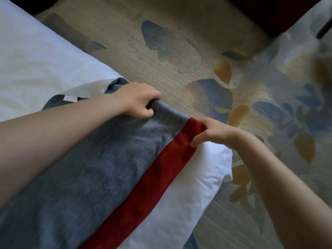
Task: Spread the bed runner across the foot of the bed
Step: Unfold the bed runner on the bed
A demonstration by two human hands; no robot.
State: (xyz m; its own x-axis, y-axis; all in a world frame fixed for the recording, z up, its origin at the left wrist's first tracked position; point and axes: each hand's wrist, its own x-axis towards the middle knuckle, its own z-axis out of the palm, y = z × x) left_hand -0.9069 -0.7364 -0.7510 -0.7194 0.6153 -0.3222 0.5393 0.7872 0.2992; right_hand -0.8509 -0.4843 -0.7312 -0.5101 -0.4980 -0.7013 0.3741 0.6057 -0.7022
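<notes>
Gripping the runner's end at the corner of the bed

Both hands have hold of the bed runner (107, 168) at its far end, where it reaches the edge of the bed (36, 60). The runner is grey cloth with a red band (152, 177) down its right side, and it lies slantwise over the white bedding, from the lower left up toward the middle of the view.

The left hand (138, 99) is closed round the grey part of the end edge, fingers curled over the cloth and bunching it a little. The right hand (215, 133) is just beside it to the right, pinching the end of the red band, with the thumb on top and the fingers bent underneath. Both forearms are bare and reach in from the lower corners.

Behind the left hand the runner is folded back on itself, showing a paler grey underside and a small white label (70, 99) with red print too blurred to read. To the right of the red band a rounded white corner of the bedding (197, 177) sticks out, uncovered.

Past the bed is a beige carpet (179, 51) with blue and ochre leaf shapes. Some dark furniture (269, 11) stands at the top right, too dim to make out.
</notes>
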